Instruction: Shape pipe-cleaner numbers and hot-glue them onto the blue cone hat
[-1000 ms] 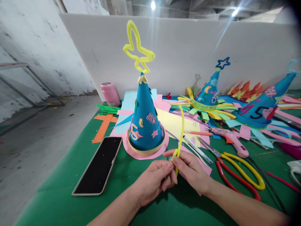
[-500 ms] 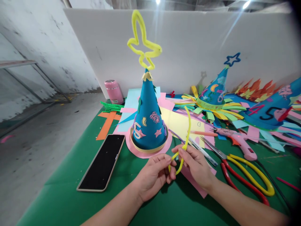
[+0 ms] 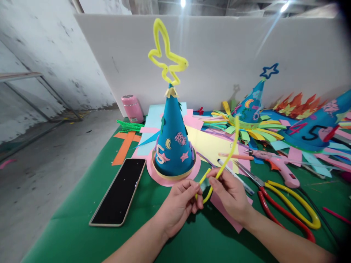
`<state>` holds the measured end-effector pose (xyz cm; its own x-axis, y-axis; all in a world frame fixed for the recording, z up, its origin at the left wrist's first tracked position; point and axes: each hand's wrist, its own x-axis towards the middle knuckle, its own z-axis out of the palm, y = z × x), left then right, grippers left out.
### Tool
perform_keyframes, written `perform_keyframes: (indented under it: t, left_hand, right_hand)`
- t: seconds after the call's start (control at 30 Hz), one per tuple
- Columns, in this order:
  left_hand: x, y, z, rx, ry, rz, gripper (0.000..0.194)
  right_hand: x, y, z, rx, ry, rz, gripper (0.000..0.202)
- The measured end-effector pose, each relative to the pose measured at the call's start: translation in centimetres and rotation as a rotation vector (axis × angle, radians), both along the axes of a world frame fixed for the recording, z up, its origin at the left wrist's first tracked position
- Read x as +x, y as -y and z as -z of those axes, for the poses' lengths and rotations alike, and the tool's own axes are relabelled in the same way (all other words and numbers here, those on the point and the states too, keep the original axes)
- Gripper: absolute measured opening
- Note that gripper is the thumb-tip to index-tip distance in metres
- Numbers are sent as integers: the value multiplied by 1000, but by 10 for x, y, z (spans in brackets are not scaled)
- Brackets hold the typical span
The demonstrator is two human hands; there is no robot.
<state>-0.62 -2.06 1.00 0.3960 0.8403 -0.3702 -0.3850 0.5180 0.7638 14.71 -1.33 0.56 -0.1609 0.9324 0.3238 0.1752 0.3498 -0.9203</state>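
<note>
A yellow pipe cleaner (image 3: 232, 149) is bent into a U between my two hands. My left hand (image 3: 183, 205) pinches it near its shorter end, which points up past the fingertips. Thumb and fingers of my right hand (image 3: 229, 191) are closed on the longer arm, whose free end rises up and to the right. Just behind my hands stands a blue paper cone hat (image 3: 174, 124) on a pink brim (image 3: 175, 182), decorated with stars, a moon and a 5. A yellow pipe-cleaner shape (image 3: 167, 54) tops the hat.
A phone (image 3: 119, 193) lies left of the hat, and a pink bottle (image 3: 132, 109) stands behind. On the right lie scissors (image 3: 256, 175), a pink glue gun (image 3: 276, 162) and a marker (image 3: 237, 177). Two more cone hats (image 3: 251, 104) stand among paper strips. A white board (image 3: 219, 51) backs the table.
The pipe cleaner's crossed loop has opened into a U. Its longer end has swung to the right, and my right hand has shifted slightly right.
</note>
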Motion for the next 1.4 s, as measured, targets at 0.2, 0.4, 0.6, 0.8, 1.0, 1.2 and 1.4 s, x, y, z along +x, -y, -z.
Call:
perform_keyframes:
  t: [0.2,0.4,0.6,0.8,1.0,1.2,1.4]
  left_hand:
    - [1,2,-1,83,-118,97,26]
    - [3,3,-4,186,-151,211,25]
    - [1,6,-12,179,-27,359,27]
    - [1,12,-11,151,40,536,29]
    - [0,19,-11,58,81,547,27]
    - [1,18,-12,4,163,432,28]
    - [0,18,-11,4,130,427,30]
  right_hand:
    - [8,-4,-9,196,177,-38,20]
    - [6,-8,-14,30,145,-209,24]
    - [13,-14,-20,-349,-73,-497,24]
    - [16,-12,-24,-519,-189,-709,27]
    - [11,-9,-19,-596,-273,-659,26]
    - [8,-7,-16,-513,-308,-550,26]
    - [6,-5,-16,-413,-279,-505,26]
